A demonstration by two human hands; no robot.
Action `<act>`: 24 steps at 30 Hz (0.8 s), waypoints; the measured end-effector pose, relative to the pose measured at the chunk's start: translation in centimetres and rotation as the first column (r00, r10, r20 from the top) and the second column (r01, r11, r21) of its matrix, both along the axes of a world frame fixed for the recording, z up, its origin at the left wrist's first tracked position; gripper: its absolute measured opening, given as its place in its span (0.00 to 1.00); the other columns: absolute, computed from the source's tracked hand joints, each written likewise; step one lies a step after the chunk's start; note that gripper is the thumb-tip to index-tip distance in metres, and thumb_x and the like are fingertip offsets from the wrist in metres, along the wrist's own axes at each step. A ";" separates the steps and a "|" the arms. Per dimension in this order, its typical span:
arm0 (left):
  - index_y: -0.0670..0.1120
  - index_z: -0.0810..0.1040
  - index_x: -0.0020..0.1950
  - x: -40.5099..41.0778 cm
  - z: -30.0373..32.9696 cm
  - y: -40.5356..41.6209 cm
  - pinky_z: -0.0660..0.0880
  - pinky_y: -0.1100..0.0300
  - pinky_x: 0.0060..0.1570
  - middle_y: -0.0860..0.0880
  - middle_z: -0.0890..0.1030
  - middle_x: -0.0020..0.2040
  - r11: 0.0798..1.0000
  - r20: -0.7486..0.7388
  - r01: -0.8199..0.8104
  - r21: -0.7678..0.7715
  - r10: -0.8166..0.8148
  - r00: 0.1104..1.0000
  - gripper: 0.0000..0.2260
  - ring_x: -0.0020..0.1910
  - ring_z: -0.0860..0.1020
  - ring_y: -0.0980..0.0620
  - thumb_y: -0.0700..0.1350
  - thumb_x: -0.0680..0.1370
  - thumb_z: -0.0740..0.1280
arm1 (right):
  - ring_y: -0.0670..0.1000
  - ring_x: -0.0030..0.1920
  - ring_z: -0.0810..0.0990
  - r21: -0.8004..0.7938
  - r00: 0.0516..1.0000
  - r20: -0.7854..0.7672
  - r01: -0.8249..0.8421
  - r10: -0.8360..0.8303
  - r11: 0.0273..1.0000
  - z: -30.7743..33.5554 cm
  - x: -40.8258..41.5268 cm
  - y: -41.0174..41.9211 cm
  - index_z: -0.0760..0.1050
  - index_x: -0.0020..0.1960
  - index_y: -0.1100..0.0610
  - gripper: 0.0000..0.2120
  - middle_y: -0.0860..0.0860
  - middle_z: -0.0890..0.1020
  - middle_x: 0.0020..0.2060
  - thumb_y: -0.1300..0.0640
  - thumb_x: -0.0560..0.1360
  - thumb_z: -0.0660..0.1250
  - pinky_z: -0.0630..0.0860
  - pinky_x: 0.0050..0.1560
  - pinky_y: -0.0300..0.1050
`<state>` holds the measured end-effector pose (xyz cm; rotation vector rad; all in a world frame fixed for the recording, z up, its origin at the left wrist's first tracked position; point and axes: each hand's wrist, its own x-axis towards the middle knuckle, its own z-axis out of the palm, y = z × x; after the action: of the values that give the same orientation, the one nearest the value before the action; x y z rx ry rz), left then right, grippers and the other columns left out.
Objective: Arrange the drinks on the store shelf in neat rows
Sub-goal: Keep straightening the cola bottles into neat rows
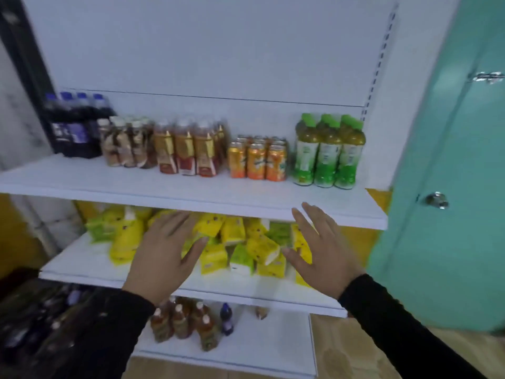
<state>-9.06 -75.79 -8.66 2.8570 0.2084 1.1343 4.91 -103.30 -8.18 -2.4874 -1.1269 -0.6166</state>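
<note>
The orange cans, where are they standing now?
In the head view, the orange cans stand on the top shelf, right of centre, between the red-labelled bottles and the green bottles.

Bottle labels point(188, 153) blurred, yellow cartons point(263, 248) partly behind hands

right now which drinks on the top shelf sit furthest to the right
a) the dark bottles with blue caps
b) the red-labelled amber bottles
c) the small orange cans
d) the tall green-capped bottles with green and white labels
d: the tall green-capped bottles with green and white labels stand at the right end of the white top shelf, just right of the small orange cans.
</note>
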 end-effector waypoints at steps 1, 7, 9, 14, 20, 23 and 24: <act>0.36 0.81 0.60 -1.3 0.0 2.8 0.69 0.46 0.64 0.38 0.82 0.58 0.999 -0.001 -0.037 0.015 0.037 0.999 0.25 0.60 0.75 0.40 0.56 0.80 0.60 | 0.57 0.76 0.60 -0.009 1.000 0.001 -0.024 0.024 1.000 -0.1 -0.5 3.2 0.60 0.78 0.55 0.35 0.56 0.63 0.76 0.33 0.79 0.49 0.61 0.74 0.55; 0.37 0.81 0.62 -8.1 0.9 15.8 0.69 0.50 0.63 0.40 0.82 0.59 0.969 -0.044 -0.245 0.009 0.245 0.968 0.27 0.60 0.77 0.40 0.58 0.80 0.58 | 0.56 0.78 0.57 -0.061 0.984 -0.060 -0.173 0.169 0.983 -0.4 -3.2 19.1 0.56 0.79 0.53 0.38 0.54 0.58 0.78 0.31 0.78 0.45 0.51 0.75 0.49; 0.38 0.81 0.62 -9.3 1.4 19.3 0.71 0.48 0.64 0.40 0.82 0.59 0.955 -0.051 -0.297 -0.009 0.296 0.954 0.27 0.60 0.78 0.40 0.59 0.80 0.58 | 0.57 0.76 0.61 -0.061 0.977 -0.037 -0.212 0.210 0.975 -0.2 -3.6 23.4 0.59 0.78 0.55 0.37 0.56 0.62 0.77 0.32 0.79 0.45 0.52 0.74 0.51; 0.40 0.80 0.63 -10.2 1.9 26.6 0.68 0.48 0.67 0.42 0.82 0.61 0.918 -0.059 -0.397 -0.001 0.397 0.916 0.27 0.62 0.78 0.42 0.60 0.80 0.57 | 0.56 0.76 0.60 -0.040 0.943 -0.047 -0.332 0.330 0.943 0.4 -2.7 33.5 0.60 0.78 0.55 0.36 0.56 0.63 0.76 0.32 0.79 0.47 0.52 0.74 0.50; 0.41 0.81 0.62 -9.8 2.8 34.4 0.64 0.54 0.70 0.43 0.83 0.60 0.866 -0.071 -0.499 0.005 0.498 0.864 0.26 0.61 0.77 0.45 0.59 0.79 0.57 | 0.58 0.74 0.64 -0.049 0.879 -0.055 -0.477 0.474 0.878 1.5 -0.9 46.0 0.64 0.76 0.57 0.36 0.58 0.66 0.75 0.33 0.80 0.47 0.58 0.73 0.54; 0.41 0.80 0.65 -9.8 3.5 38.4 0.63 0.52 0.70 0.43 0.82 0.62 0.838 -0.086 -0.546 -0.017 0.543 0.835 0.25 0.64 0.77 0.44 0.59 0.80 0.58 | 0.57 0.76 0.61 -0.050 0.855 -0.037 -0.518 0.517 0.854 2.6 -0.1 51.9 0.62 0.77 0.55 0.36 0.56 0.63 0.76 0.33 0.79 0.48 0.53 0.74 0.49; 0.41 0.79 0.66 -9.7 3.7 39.8 0.62 0.53 0.70 0.44 0.81 0.63 0.832 -0.084 -0.553 -0.039 0.549 0.832 0.25 0.64 0.77 0.44 0.58 0.80 0.60 | 0.56 0.77 0.58 -0.043 0.853 -0.033 -0.522 0.521 0.852 3.0 0.0 53.7 0.60 0.78 0.54 0.36 0.55 0.62 0.77 0.32 0.78 0.48 0.50 0.75 0.46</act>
<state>-18.80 -35.95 -4.95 2.8538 1.1172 1.0606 4.94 -49.55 -5.21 -2.0677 -1.7358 -0.4018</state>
